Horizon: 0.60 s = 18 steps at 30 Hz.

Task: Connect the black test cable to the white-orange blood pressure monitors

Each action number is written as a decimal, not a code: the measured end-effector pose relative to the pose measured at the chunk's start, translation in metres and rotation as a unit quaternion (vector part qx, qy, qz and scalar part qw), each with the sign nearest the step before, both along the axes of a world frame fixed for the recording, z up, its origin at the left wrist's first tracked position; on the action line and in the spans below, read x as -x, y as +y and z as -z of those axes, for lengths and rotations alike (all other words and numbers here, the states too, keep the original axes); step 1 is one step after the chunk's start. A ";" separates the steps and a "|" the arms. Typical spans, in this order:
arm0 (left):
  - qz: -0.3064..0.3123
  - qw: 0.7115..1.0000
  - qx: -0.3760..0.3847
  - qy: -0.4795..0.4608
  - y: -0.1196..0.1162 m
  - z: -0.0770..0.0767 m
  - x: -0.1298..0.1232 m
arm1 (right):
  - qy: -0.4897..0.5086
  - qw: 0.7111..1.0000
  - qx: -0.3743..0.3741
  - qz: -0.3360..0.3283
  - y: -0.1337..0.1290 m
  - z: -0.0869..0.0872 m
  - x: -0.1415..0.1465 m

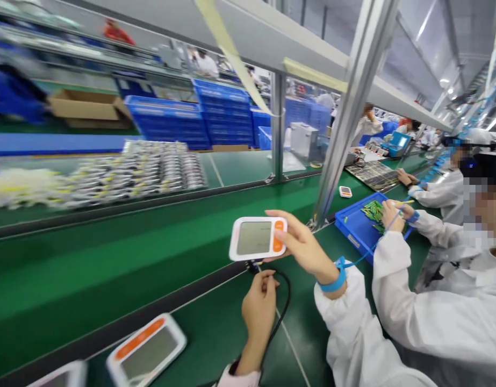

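Two hands share the light, rigid white-and-orange plastic monitor (258,238): right hand (302,243) clasps its orange edge, left hand (259,307) pinches the black cable plug (253,265) beneath.

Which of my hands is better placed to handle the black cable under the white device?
Probably the left hand: it pinches the black cable just below the white device, while the right hand is occupied gripping that device's orange end.
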<state>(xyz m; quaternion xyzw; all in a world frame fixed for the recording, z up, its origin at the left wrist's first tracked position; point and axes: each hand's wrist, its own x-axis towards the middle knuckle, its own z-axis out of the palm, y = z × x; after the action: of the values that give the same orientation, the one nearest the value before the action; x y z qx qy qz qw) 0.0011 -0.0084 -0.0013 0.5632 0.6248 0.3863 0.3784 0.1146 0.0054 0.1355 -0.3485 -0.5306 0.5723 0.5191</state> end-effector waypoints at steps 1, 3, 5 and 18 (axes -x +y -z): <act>-0.002 1.000 -0.003 -0.001 0.000 0.001 -0.001 | -0.001 1.000 0.000 0.000 -0.001 -0.002 -0.001; -0.004 1.000 -0.008 0.000 -0.001 0.002 -0.002 | -0.002 1.000 0.000 -0.001 -0.003 -0.004 -0.002; -0.003 1.000 -0.013 0.002 -0.002 0.004 -0.002 | -0.001 1.000 -0.006 0.001 -0.005 -0.006 -0.002; 0.002 1.000 -0.020 0.009 -0.003 0.008 -0.004 | -0.027 1.000 -0.001 -0.015 -0.009 -0.010 0.000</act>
<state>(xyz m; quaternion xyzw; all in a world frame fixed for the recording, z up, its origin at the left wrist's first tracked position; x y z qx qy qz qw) 0.0052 -0.0113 -0.0096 0.5754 0.6192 0.3926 0.3624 0.1146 -0.0036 0.1458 -0.3557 -0.5498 0.5698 0.4965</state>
